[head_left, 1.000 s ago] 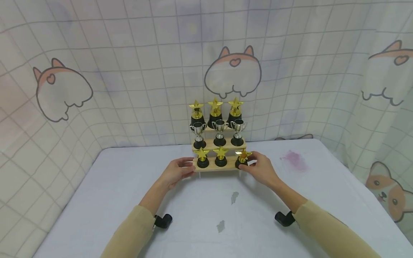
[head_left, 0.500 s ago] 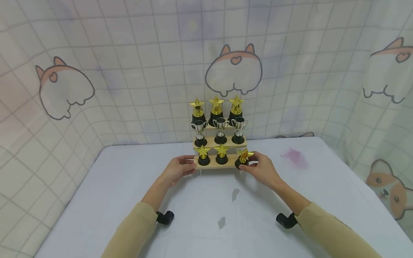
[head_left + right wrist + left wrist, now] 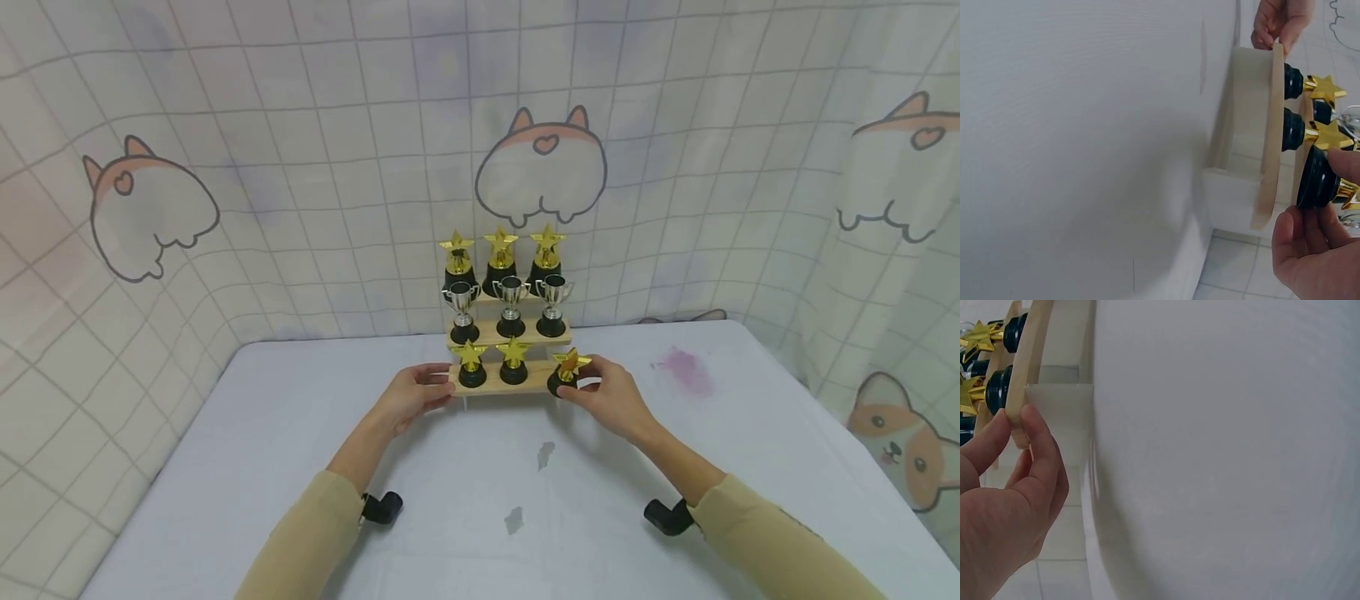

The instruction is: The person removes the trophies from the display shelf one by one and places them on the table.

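Observation:
My left hand pinches the left end of the lowest wooden shelf, thumb above and fingers below. My right hand holds a small gold star trophy by its round black base, at the shelf's right end. In the right wrist view a gap shows between this trophy's base and the board, and it leans. Two matching star trophies, a left one and a middle one, stand on the same shelf.
Silver cup trophies fill the middle shelf. Taller gold star trophies stand on the top tier behind. The rack stands on a white-covered table, near the grid-patterned curtain with dog drawings.
The right star trophy has shifted slightly right and off its place on the lowest shelf, with my right hand holding it. My left hand keeps its hold on the shelf end.

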The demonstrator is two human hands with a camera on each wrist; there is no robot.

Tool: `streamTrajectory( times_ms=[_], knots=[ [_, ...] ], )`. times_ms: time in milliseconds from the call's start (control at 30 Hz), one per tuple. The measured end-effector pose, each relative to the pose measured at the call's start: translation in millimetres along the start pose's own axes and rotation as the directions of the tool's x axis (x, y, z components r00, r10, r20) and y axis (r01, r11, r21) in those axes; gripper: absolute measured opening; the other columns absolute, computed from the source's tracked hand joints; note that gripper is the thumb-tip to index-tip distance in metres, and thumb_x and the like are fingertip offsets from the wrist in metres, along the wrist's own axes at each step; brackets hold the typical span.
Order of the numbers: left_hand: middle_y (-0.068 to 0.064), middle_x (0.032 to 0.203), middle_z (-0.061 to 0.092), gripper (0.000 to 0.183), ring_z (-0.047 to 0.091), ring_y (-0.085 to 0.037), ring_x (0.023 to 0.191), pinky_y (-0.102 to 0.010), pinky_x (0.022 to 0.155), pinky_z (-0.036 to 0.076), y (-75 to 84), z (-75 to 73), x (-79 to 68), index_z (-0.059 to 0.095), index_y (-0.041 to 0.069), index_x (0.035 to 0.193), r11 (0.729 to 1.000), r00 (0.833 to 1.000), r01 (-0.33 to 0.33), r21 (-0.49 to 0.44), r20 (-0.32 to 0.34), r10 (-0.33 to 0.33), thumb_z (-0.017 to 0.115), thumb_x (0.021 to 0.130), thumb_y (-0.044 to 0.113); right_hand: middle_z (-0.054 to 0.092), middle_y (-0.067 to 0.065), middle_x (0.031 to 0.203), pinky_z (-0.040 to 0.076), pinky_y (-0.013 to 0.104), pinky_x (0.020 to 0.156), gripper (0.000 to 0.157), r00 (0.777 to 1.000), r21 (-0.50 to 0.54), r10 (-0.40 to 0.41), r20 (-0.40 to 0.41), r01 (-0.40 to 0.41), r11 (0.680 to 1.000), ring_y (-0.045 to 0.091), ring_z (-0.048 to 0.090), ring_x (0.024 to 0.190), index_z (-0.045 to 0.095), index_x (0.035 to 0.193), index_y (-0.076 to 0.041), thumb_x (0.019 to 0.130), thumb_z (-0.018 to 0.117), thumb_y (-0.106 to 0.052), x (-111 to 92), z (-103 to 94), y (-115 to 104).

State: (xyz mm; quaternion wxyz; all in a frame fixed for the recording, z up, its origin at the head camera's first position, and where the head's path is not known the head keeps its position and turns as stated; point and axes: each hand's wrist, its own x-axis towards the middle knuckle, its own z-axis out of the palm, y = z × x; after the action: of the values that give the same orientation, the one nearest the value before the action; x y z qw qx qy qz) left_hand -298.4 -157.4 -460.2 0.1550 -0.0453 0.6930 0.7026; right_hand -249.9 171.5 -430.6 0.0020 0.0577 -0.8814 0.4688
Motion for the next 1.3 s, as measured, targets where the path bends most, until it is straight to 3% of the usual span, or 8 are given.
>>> streamTrajectory(
  times_ms=[1300],
  knots=[
    [-0.022,0.132,0.056,0.051,0.067,-0.027,0.104,-0.036,0.093,0.057,-3.8,-1.0,3.0,0.053,-0.002,0.143,1.000,1.000,-0.004,-0.021,-0.009,0.004,0.068,0.095,-0.005,0.065,0.021,0.122,0.059,0.039,0.084,0.051,1.000,0.034,-0.001,0.030,0.000,0.999,0.030,0.068,0.098,0.060,0.130,0.002,0.090,0.080,-0.024,-7,10.1,-3]
  ],
)
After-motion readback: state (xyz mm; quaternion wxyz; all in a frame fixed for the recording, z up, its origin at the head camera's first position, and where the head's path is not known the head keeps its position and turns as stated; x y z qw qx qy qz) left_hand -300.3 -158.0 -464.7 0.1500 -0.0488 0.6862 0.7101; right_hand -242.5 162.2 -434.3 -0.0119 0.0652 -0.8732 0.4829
